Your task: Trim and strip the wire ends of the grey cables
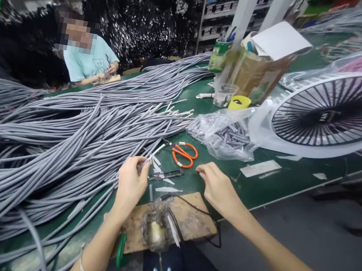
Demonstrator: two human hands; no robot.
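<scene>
My left hand [131,182] is closed round a grey cable near its end. The cable's white end [156,151] sticks out past my fingertips. Across from it, my right hand [214,182] hovers over the green table with thumb and fingers pinched together; whatever is between them, if anything, is too small to tell. Scissors with orange handles [184,155] lie between the two hands, slightly beyond them. Nearer to me is a dark metal snipper tool [167,175], with white scraps [168,190] around it. A large bundle of grey cables [60,147] spreads across the left.
Before my lap, a wooden board [198,213] carries a small device [155,229] with a black cord. Beyond my right hand are a clear bag of grey sleeves [229,137], a white fan [327,117] and a cardboard box [260,74]. A co-worker [91,59] sits across the table.
</scene>
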